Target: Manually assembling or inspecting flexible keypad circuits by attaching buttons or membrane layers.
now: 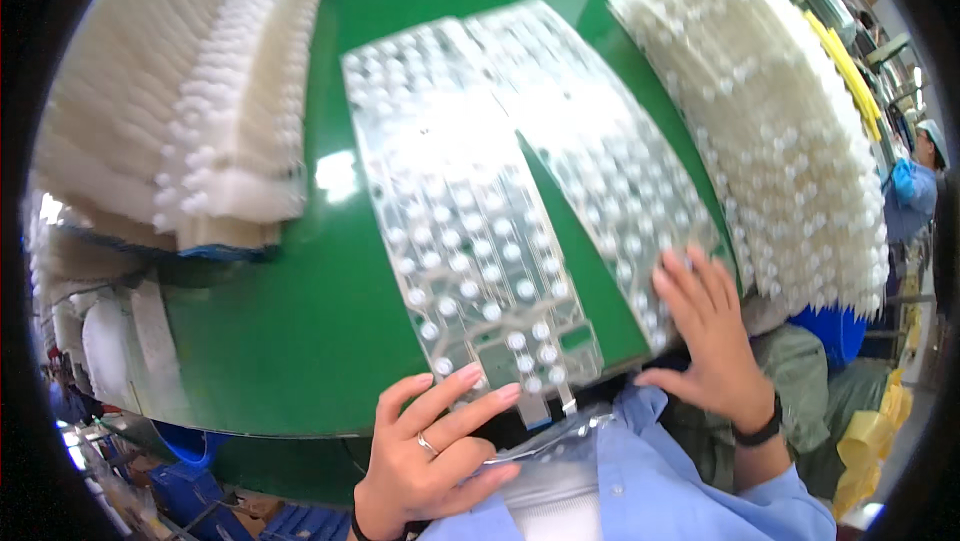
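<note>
Two clear flexible keyboard membrane sheets with rows of white dots lie on the green table (270, 341). The left membrane sheet (455, 211) reaches the table's near edge, where a short connector tail shows. The right membrane sheet (625, 176) slants beside it; the two meet at the far end, and a green wedge shows between them. My left hand (430, 446), with a ring on it, has its fingers apart at the left sheet's near end, fingertips over it. My right hand (712, 341) lies with fingers spread on the right sheet's near end.
A tall fanned stack of similar sheets (770, 131) stands at the right, and more stacks (235, 121) stand at the left. Blue bins (835, 333) hang below the table edge. Yellow material (865, 441) lies at the lower right. Another person (915, 181) is at the far right.
</note>
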Tool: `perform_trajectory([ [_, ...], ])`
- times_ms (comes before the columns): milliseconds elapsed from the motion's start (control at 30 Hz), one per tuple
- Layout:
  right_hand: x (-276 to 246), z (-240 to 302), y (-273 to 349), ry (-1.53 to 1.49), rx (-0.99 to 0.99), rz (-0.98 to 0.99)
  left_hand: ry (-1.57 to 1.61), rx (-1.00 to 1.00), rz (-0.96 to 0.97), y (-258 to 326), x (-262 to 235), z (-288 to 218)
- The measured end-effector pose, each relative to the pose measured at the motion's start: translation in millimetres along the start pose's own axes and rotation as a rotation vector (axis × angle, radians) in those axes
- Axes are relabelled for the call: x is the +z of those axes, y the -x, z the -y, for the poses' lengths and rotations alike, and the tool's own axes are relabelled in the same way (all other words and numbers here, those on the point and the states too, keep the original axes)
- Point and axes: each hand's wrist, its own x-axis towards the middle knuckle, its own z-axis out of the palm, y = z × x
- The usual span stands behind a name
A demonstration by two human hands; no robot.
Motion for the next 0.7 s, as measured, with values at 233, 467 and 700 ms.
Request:
perform_trajectory([
  [233,-13,7,17,-0.864,0.206,-0.655,0.137,0.055,-0.031,4,9,-14],
  [467,-34,68,-29,-0.258,-0.217,-0.555,0.116,0.103,0.000,-9,10,-17],
  [700,15,86,-22,-0.267,-0.206,-0.113,0.108,0.131,-0.074,-7,8,-21],
])
